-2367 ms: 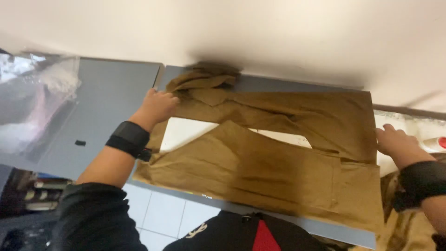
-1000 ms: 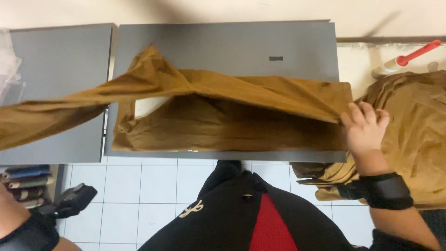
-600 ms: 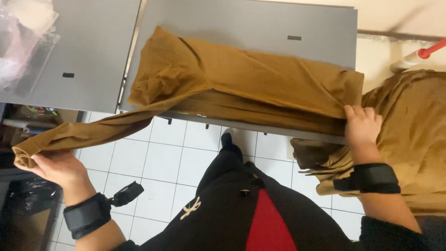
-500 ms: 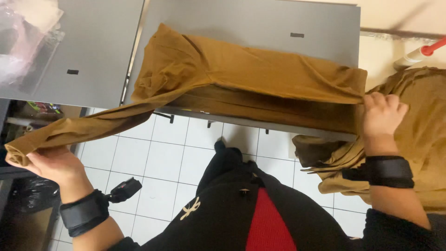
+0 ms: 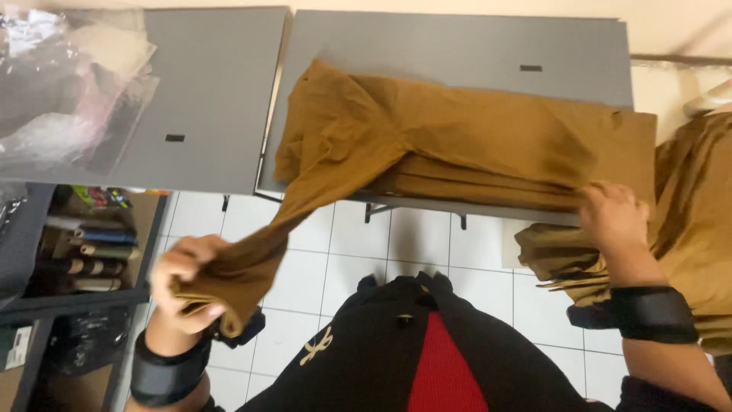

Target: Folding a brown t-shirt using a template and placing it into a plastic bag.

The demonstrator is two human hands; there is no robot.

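A mustard-brown garment [image 5: 473,145] lies folded on the right grey table panel [image 5: 457,46]. One long part of it hangs off the near edge toward me. My left hand [image 5: 187,286] grips the end of that hanging part, low over the tiled floor. My right hand [image 5: 614,221] presses on the garment's right end at the table's near edge, fingers curled on the fabric. Both wrists wear black bands.
A second grey panel [image 5: 206,99] lies to the left, with clear plastic bags [image 5: 61,84] on its far left. A pile of brown garments [image 5: 698,221] sits at the right. A shelf with rolled items [image 5: 84,244] stands lower left. White tiled floor [image 5: 427,252] lies below.
My left hand has drawn the hanging end of the garment inward and up toward me. My right hand has shifted slightly left along the garment's right end.
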